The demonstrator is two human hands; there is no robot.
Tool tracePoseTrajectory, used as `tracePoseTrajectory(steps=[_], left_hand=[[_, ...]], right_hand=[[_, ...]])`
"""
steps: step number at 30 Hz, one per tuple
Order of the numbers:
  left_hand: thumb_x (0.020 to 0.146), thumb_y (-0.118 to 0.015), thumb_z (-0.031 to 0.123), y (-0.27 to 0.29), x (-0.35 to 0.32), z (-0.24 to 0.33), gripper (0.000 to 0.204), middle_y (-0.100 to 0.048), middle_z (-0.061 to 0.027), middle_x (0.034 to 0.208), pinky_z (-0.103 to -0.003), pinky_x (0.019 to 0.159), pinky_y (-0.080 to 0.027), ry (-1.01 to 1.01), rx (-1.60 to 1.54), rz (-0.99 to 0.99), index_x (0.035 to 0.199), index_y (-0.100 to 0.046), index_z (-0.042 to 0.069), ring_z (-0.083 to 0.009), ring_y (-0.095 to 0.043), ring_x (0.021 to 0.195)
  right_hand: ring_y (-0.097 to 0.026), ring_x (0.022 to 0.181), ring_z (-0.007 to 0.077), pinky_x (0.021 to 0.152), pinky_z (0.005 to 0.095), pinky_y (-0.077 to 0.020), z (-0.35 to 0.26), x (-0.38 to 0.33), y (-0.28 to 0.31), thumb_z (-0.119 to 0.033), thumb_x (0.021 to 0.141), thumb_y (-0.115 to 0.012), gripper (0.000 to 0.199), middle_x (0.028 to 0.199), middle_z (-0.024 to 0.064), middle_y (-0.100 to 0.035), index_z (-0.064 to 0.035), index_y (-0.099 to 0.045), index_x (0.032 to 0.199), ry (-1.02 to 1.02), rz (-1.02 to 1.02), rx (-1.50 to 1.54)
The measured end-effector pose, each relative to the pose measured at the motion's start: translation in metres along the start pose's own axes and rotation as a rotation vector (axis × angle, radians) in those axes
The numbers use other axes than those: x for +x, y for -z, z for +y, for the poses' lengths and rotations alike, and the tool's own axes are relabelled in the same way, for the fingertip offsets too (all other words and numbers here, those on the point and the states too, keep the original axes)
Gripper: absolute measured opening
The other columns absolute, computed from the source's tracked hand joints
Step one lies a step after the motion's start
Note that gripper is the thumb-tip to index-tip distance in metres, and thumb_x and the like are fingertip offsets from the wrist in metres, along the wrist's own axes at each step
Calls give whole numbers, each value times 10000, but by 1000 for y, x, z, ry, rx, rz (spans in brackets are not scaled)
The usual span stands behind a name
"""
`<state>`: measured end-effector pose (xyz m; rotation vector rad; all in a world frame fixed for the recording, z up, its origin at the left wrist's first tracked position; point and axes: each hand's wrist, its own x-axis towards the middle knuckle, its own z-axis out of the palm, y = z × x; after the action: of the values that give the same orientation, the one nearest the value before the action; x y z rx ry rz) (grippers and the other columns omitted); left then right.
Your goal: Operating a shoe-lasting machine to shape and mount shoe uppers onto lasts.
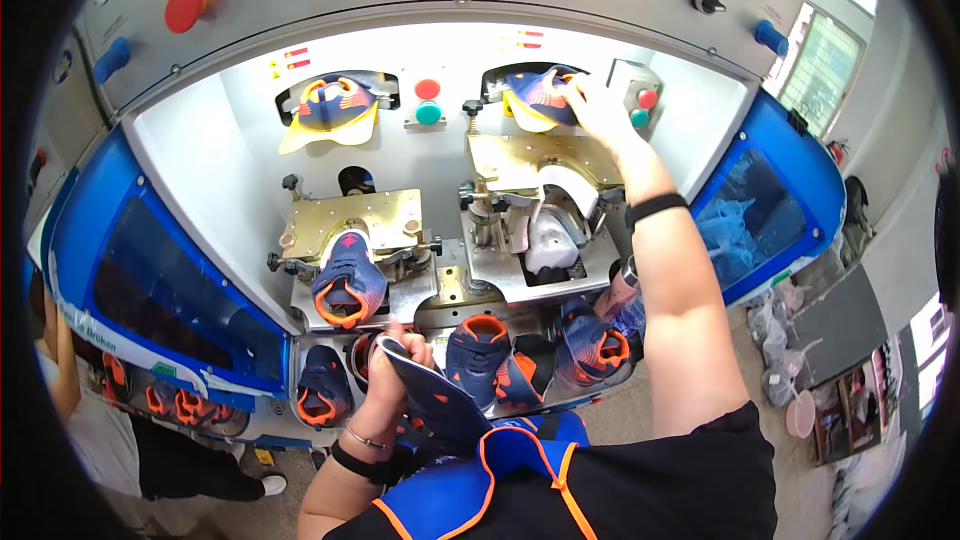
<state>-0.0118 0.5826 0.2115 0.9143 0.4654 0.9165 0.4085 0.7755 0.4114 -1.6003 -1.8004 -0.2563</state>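
The left hand (392, 372) was closed around a navy shoe upper (432, 395), fingers wrapped over its top edge, held low at 6 o'clock in the frame, just in front of the tray (545, 402). The right hand (598, 105) was stretched up to 1 o'clock, fingers laid on the right mould upper (536, 98) in the machine's back wall; how firmly they gripped it could not be determined. A matching upper (332, 108) sat in the left recess at 11 o'clock. Below it, 1 upper (347, 285) was mounted on the left brass station (350, 220). The right station (530, 165) showed a bare white form (553, 240). Further uppers (482, 352) lay in the tray. 2 round buttons (428, 100) sat between the recesses.
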Motion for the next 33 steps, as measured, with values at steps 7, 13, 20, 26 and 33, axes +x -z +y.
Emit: tracePoseTrajectory(steps=[7, 13, 20, 26, 33], left_hand=[[1086, -554, 360, -51, 27, -17, 528, -458, 30, 666, -222, 537, -329, 188, 181, -149, 1476, -467, 16, -64, -401, 571], [1068, -585, 411, -90, 72, -76, 539, -510, 25, 706, -242, 604, -448, 362, 240, -211, 1435, -469, 34, -77, -486, 617], [1069, -587, 424, -107, 118, -116, 355, -734, -29, 981, -277, 750, -617, 545, -482, -119, 1125, -676, 85, -131, -732, 851], [1073, -580, 431, -118, 131, -129, 408, -732, -67, 1054, -330, 821, -634, 457, -506, -1, 1200, -644, 49, -169, -740, 923], [1059, -576, 505, -138, 133, -131, 570, -716, -90, 1165, -321, 848, -617, 405, -313, 188, 1322, -590, 0, -166, -725, 993]], right_hand=[[-676, 838, 370, 719, 433, -532, -86, -201, 7, -198, 961, -706, 147, 967, 149, -644, -66, -644, 945, 105, 274, -17], [-675, 809, 301, 694, 395, -537, -131, -324, 10, -201, 853, -814, 217, 917, 87, -625, -85, -699, 996, -94, 162, 50], [-680, 811, 316, 686, 399, -544, -90, -292, -1, -215, 911, -745, 148, 951, 88, -632, -96, -715, 995, -113, -19, 126], [-573, 1234, 338, 1002, 487, -489, -57, -249, -21, -415, 893, -744, 411, 1388, 103, -582, -166, -737, 1220, 11, 58, -56], [-609, 1268, 323, 1022, 520, -518, -23, -234, -55, -458, 845, -748, 433, 1366, 68, -660, -204, -753, 1196, -148, -290, 135]])
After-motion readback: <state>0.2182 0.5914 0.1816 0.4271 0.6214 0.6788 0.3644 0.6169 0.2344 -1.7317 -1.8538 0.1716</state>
